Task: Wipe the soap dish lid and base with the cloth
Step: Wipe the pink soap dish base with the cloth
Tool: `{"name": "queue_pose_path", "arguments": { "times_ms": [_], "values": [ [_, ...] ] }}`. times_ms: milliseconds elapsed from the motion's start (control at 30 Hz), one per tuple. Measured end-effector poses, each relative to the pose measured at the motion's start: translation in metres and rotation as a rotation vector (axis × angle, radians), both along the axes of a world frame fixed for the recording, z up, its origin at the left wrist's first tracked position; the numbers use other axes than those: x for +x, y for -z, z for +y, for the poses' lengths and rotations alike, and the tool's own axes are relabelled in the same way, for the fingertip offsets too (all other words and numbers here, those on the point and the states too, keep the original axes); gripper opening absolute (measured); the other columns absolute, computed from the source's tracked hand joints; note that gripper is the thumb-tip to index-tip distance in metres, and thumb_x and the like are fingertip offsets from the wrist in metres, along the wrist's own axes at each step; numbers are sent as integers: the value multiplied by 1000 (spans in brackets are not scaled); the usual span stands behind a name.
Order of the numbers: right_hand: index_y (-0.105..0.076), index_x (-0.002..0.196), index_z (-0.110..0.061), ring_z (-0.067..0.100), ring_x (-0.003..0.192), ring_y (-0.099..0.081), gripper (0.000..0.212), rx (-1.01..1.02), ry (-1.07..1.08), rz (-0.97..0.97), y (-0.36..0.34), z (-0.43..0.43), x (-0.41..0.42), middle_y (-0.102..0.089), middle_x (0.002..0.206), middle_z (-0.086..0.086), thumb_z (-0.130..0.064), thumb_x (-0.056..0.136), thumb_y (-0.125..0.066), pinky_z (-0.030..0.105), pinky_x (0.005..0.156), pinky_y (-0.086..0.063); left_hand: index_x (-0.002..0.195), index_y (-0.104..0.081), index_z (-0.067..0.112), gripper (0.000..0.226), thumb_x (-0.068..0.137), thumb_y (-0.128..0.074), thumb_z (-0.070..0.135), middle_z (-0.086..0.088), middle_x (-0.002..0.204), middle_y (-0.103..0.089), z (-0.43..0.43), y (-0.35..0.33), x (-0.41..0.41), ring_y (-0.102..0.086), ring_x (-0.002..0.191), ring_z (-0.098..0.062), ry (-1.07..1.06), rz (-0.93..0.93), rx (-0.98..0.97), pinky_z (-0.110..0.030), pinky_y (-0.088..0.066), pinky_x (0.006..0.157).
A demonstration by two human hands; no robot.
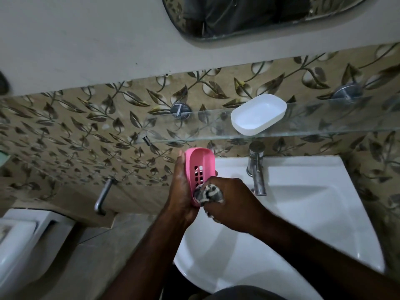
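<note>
My left hand [180, 191] grips a pink slotted soap dish part [200, 167] upright, over the left edge of the sink. In my right hand [229, 204] is a bunched black-and-white patterned cloth [208, 192], which I press into the lower inside of the pink part. The white soap dish part [258, 114] lies open side up on the glass shelf, apart from both hands.
A glass shelf [313, 124] on metal pegs runs above the white sink [303, 213], with a chrome tap [256, 167] at the basin's back. A mirror [249, 16] hangs above. A metal bar [102, 195] and a white toilet [19, 245] are at the left.
</note>
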State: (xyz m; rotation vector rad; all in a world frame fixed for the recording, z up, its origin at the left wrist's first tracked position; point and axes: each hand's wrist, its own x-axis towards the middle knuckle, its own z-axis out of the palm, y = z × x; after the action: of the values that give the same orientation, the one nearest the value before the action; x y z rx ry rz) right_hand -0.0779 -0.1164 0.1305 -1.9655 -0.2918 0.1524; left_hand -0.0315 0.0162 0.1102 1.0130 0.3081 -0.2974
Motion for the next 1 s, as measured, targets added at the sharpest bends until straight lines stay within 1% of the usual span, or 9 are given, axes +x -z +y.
{"name": "queue_pose_path", "arguments": {
  "times_ms": [133, 233, 367, 467, 600, 667, 800, 900, 1000],
  "values": [
    [-74, 86, -16, 19, 68, -69, 26, 502, 3, 347, -13, -6, 11, -75, 81, 6, 1, 80, -56, 38, 64, -59, 118, -63, 1, 86, 74, -54, 75, -22, 100, -64, -6, -4, -2, -63, 89, -35, 54, 8, -121, -46, -49, 86],
    [-75, 88, -7, 29, 69, -71, 30, 844, 154, 375, -22, -17, 21, -75, 84, 17, 11, 86, -50, 36, 59, -59, 127, -61, 3, 86, 81, -47, 74, -24, 125, -62, -6, -7, -1, -62, 110, -38, 108, -26, -277, -51, -50, 95],
    [-67, 101, 7, 34, 68, -70, 20, 989, 375, 348, -18, -44, 27, -73, 84, 21, 7, 87, -52, 41, 59, -59, 113, -73, 14, 72, 74, -53, 71, -14, 108, -70, 5, 4, -2, -68, 93, -30, 89, -28, -255, -48, -53, 87],
    [-67, 103, 1, 31, 70, -72, 20, 985, 414, 335, -12, -57, 20, -74, 85, 16, 6, 88, -55, 39, 60, -59, 116, -71, 11, 79, 77, -48, 76, -19, 104, -70, 9, 7, -2, -66, 95, -33, 117, -41, -240, -51, -50, 90],
    [-67, 102, -12, 26, 86, -73, 33, 712, 317, 144, -12, -51, 9, -76, 94, 8, 0, 73, -76, 37, 72, -59, 124, -66, 14, 76, 73, -59, 69, -15, 112, -69, -2, 5, -7, -65, 102, -32, 151, -68, -255, -51, -47, 96],
    [-64, 93, -21, 12, 76, -70, 33, 429, 269, -2, -15, -41, 4, -74, 82, -3, -1, 70, -78, 26, 67, -58, 131, -60, 11, 78, 77, -58, 67, -17, 121, -65, -8, 2, -9, -62, 109, -34, 148, -64, -245, -51, -49, 96],
    [-56, 92, -23, 26, 73, -66, 27, -218, 192, -239, -10, -17, -11, -70, 77, 3, -16, 70, -70, 34, 61, -52, 114, -70, 10, 70, 83, -48, 69, -15, 101, -70, -15, -1, -10, -69, 90, -31, 46, -52, -161, -43, -57, 78],
    [-51, 95, -24, 27, 75, -64, 30, -302, 144, -273, -4, -13, -16, -69, 80, 3, -21, 70, -67, 34, 60, -50, 119, -65, 9, 76, 76, -51, 70, -15, 96, -68, -16, 0, -18, -68, 87, -30, -15, -31, -76, -42, -56, 78],
    [-61, 103, -16, 31, 82, -60, 36, -310, 124, -439, -2, -20, -7, -67, 85, 8, -10, 69, -72, 37, 66, -49, 126, -59, 10, 84, 72, -46, 73, -18, 107, -69, -17, -4, -20, -67, 102, -34, -11, -46, -14, -46, -55, 85]
  ]
}}
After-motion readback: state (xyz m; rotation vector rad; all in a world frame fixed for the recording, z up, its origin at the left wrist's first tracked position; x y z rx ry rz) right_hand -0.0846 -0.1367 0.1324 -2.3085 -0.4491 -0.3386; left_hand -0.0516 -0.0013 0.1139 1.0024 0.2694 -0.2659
